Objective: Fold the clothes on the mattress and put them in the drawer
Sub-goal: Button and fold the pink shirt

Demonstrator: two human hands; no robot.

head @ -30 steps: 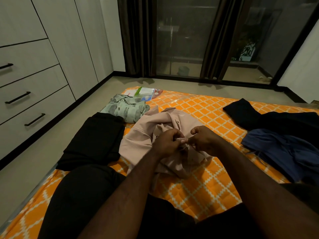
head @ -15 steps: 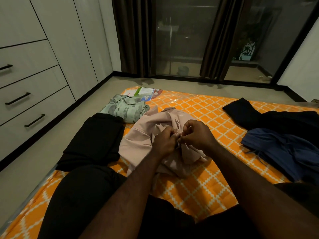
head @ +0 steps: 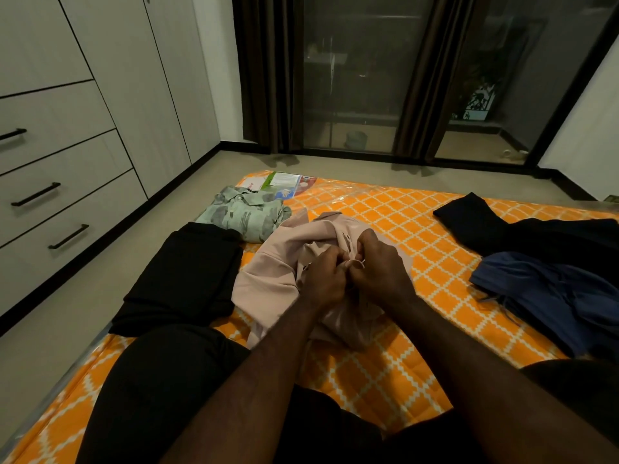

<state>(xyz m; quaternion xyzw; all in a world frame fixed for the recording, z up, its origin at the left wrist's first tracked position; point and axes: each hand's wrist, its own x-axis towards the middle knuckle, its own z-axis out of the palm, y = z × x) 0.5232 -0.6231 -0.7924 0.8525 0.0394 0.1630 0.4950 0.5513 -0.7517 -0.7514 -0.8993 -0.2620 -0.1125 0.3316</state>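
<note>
On the mattress (head: 395, 209), the pink shirt (head: 278, 272) lies bunched under both hands. The left hand (head: 323, 279) and right hand (head: 382, 272), touching, pinch its fabric together.

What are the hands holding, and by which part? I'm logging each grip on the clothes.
Both the left hand and the right hand pinch the pink garment at a small bunched fold near its middle; which part of the garment cannot be told.
</note>
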